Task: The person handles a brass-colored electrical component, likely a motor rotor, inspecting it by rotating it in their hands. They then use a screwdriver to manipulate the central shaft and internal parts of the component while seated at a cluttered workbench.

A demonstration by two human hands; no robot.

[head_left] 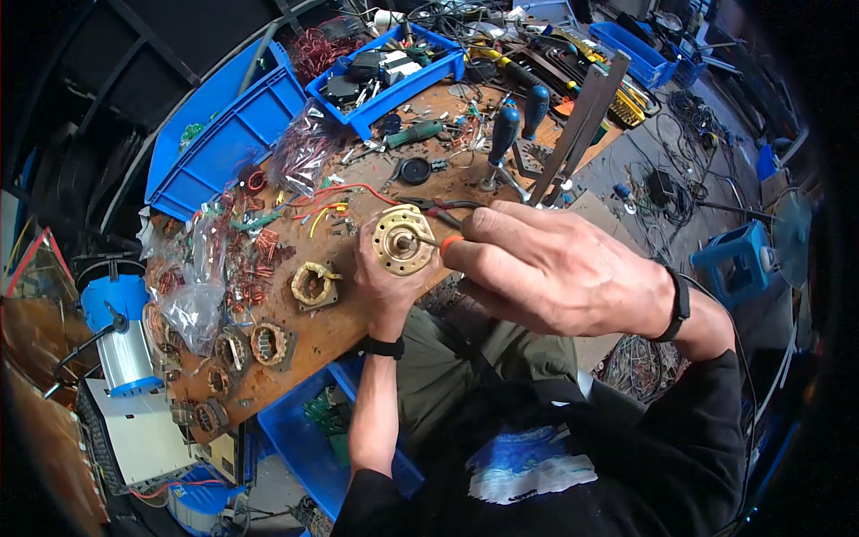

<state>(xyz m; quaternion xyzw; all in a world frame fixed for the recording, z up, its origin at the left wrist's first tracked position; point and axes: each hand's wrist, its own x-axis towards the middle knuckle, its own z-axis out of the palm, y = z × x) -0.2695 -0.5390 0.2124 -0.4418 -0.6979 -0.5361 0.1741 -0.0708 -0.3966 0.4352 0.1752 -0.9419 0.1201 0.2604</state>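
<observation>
Curling round a gold-coloured part (390,255), the left grip (383,285) is holding it; the right grip (559,268) is pinching an orange-handled tool (451,244)

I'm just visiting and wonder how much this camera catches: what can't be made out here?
All in the head view:
Brass-coloured disc: its underside, facing away and covered by the left hand.
Orange-handled tool: most of its grip, inside the right hand.
Blue bin: some contents, behind the left forearm.
Scraps on the bench: too small to identify.
</observation>
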